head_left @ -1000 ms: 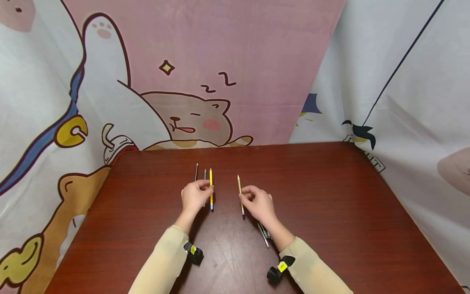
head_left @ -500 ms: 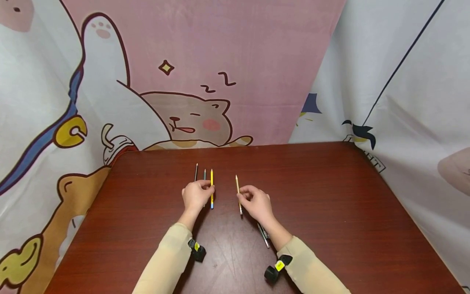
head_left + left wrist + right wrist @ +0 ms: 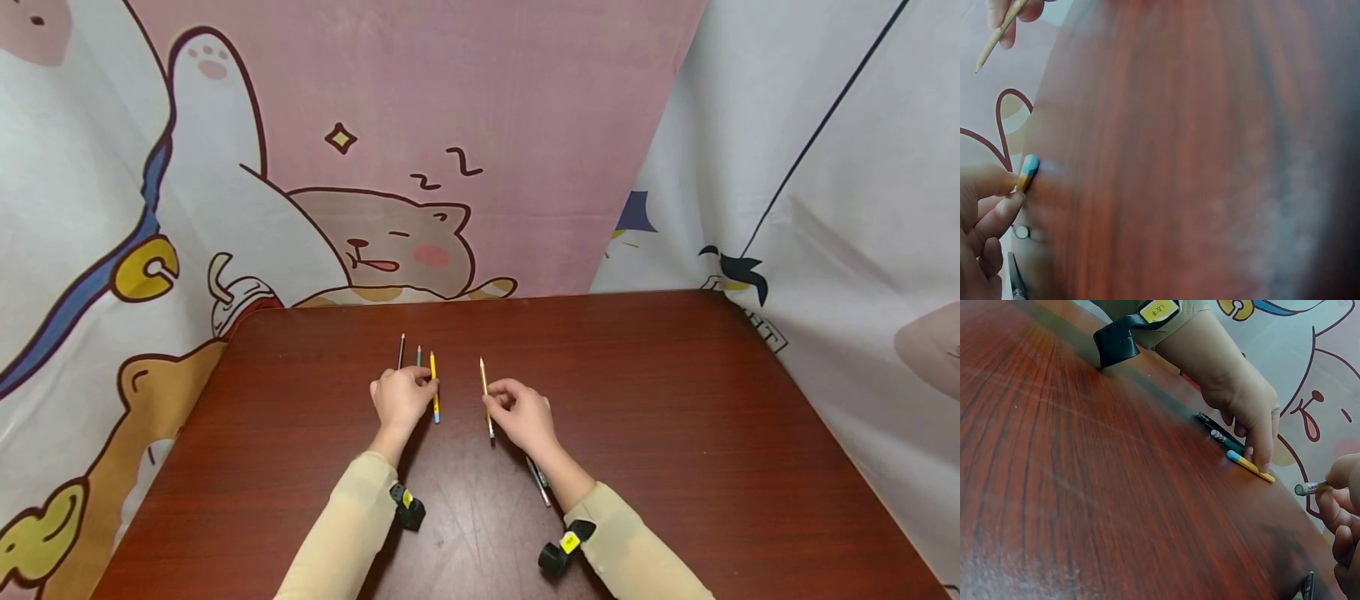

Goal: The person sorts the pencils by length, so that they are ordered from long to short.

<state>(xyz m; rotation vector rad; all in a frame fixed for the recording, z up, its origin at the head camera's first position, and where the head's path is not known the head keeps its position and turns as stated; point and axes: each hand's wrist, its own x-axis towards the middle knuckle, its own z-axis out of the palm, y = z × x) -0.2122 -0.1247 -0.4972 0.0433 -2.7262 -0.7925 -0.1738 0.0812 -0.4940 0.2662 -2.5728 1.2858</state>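
The left hand (image 3: pixel 399 400) pinches a yellow pencil (image 3: pixel 437 406) with a blue end between thumb and fingers, down at the worktop (image 3: pixel 675 417). That pencil is just to the right of a dark green pencil (image 3: pixel 419 357), with a black pencil (image 3: pixel 401 354) on the green one's other side; the hand covers part of both. Across a gap, the right hand (image 3: pixel 525 414) grasps a gold pencil (image 3: pixel 483 379) between thumb and fingers, its point towards the far edge.

Over the last second the yellow pencil has turned slightly, its blue end swinging towards the right hand and its point drawn a little nearer the person. The gold pencil has shifted slightly left, so the gap between the two has narrowed. Neither has been let go, so I judge the placing of both to be unfinished, while the green and black ones have held their places.

More pencils (image 3: pixel 537 482) lie by the right forearm, partly covered by it, so their number is hard to tell from here
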